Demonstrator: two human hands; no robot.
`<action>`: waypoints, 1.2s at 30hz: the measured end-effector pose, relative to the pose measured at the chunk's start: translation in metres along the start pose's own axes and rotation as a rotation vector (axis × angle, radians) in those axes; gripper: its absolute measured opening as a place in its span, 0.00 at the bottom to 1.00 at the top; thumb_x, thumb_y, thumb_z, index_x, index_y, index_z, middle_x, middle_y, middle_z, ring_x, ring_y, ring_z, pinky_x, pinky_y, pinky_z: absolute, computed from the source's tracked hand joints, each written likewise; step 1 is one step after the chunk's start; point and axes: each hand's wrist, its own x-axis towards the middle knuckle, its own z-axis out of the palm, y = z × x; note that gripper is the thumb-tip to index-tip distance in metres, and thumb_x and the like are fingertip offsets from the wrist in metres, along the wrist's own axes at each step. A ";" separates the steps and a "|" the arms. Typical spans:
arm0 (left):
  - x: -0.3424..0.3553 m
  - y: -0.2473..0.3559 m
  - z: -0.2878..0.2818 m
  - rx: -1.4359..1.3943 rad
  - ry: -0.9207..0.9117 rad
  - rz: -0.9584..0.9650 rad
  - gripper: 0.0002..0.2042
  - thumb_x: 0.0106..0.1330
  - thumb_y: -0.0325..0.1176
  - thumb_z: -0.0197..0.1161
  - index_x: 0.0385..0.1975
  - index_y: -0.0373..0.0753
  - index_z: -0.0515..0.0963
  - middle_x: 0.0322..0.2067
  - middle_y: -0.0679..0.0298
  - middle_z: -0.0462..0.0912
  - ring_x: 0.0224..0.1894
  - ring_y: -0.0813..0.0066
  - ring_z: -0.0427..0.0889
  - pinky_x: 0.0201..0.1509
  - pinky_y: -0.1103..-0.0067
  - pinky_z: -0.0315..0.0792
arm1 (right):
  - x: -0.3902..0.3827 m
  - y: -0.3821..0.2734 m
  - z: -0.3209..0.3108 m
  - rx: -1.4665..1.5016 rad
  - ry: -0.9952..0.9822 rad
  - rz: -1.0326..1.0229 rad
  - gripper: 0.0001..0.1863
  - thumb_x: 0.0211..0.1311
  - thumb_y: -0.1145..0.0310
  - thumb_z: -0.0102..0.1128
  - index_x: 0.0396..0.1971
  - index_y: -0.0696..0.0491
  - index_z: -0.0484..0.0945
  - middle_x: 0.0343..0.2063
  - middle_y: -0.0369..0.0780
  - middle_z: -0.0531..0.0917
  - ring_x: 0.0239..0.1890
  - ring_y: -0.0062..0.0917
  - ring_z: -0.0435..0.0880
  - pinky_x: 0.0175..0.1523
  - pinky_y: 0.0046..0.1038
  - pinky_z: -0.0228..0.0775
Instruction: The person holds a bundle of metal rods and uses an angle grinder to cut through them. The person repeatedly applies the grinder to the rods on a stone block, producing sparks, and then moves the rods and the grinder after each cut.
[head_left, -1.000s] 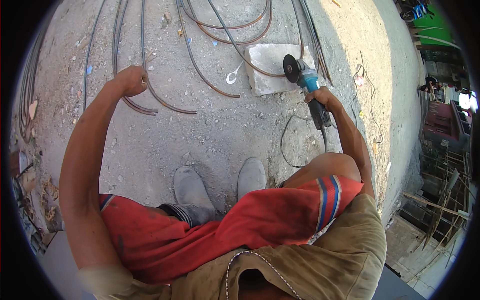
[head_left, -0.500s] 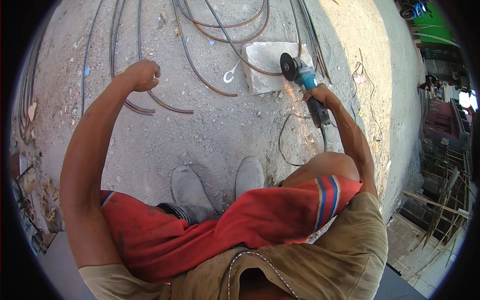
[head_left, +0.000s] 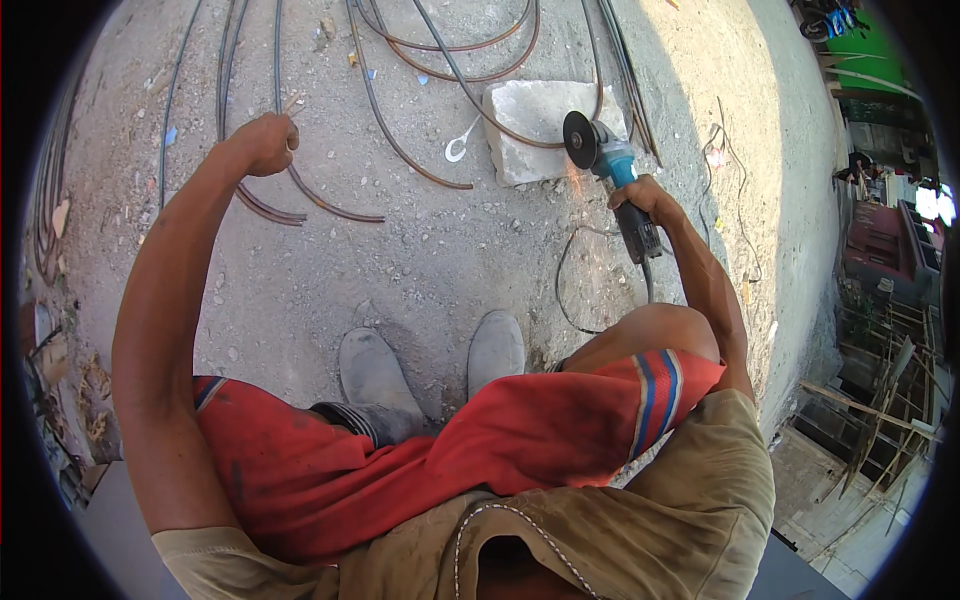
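Note:
My right hand grips a teal-and-black angle grinder by its body. Its dark disc is at a bent steel rod lying over a pale stone block, and faint sparks show below it. My left hand is closed, out over the rods at the left; I cannot make out what is inside its fingers. A white looped strip lies left of the block.
More rods and curved lengths lie across the dusty ground. A cord loops below the grinder. My boots are below. At far right stand scaffold-like timbers, a motorbike and what looks like a distant person.
Sparks have appeared below the disc since a second ago and are now fainter than half a second ago. My left hand has shifted slightly upward.

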 end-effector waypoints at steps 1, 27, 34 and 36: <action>-0.001 -0.001 0.001 -0.003 0.002 0.001 0.09 0.46 0.28 0.60 0.28 0.35 0.79 0.31 0.50 0.80 0.38 0.54 0.79 0.44 0.68 0.72 | 0.000 0.001 -0.001 0.010 -0.015 -0.001 0.13 0.30 0.70 0.68 0.19 0.62 0.79 0.18 0.42 0.79 0.17 0.26 0.77 0.23 0.28 0.69; -0.018 -0.004 -0.002 -0.011 0.054 -0.047 0.10 0.45 0.25 0.57 0.28 0.34 0.80 0.30 0.49 0.80 0.37 0.54 0.79 0.43 0.69 0.73 | 0.016 -0.020 -0.001 0.067 -0.056 0.028 0.13 0.33 0.71 0.67 0.23 0.61 0.78 0.19 0.41 0.79 0.17 0.26 0.77 0.22 0.28 0.69; -0.009 0.000 -0.003 -0.014 0.012 -0.066 0.11 0.45 0.25 0.56 0.29 0.34 0.80 0.30 0.49 0.80 0.37 0.54 0.80 0.44 0.69 0.73 | 0.011 -0.019 -0.001 0.089 -0.026 0.040 0.12 0.32 0.71 0.67 0.21 0.61 0.78 0.19 0.41 0.79 0.16 0.25 0.76 0.22 0.27 0.67; -0.011 -0.001 -0.003 -0.006 -0.018 -0.062 0.11 0.45 0.24 0.56 0.29 0.33 0.80 0.31 0.48 0.80 0.38 0.53 0.80 0.44 0.69 0.73 | 0.010 -0.021 0.002 0.093 -0.032 0.045 0.12 0.32 0.71 0.67 0.21 0.61 0.78 0.19 0.41 0.79 0.16 0.25 0.76 0.22 0.27 0.67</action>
